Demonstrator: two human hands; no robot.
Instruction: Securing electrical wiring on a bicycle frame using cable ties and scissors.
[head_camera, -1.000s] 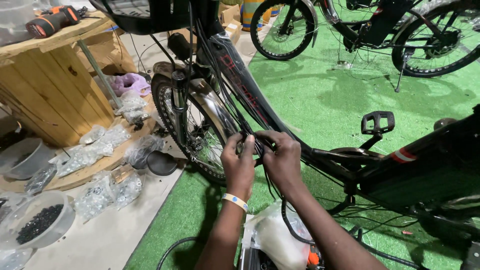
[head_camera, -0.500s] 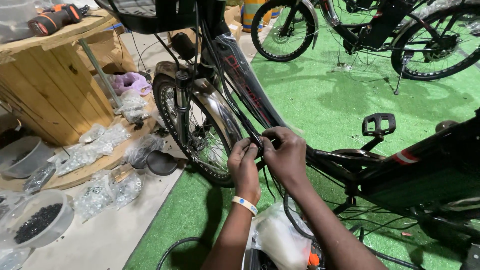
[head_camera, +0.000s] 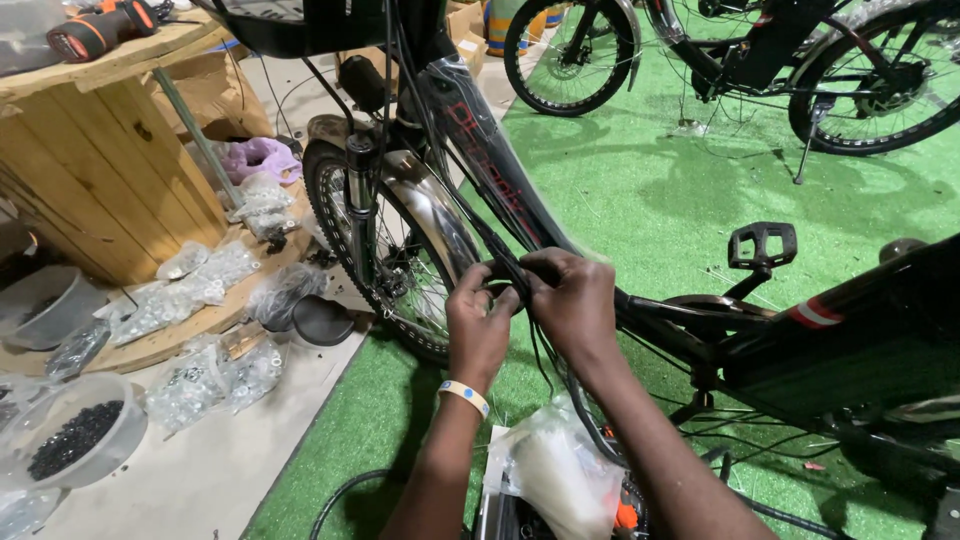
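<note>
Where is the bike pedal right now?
In the head view, the black pedal sits right of centre over the green turf, just right of the right hand at the bike frame.

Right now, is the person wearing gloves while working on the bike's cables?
No, both the left hand and right hand are bare, pinching the black cables against the bike frame.

Bright even indoor light, soft shadows on green turf (head_camera: 640, 190), sharp focus, wide-angle bending at edges
</note>
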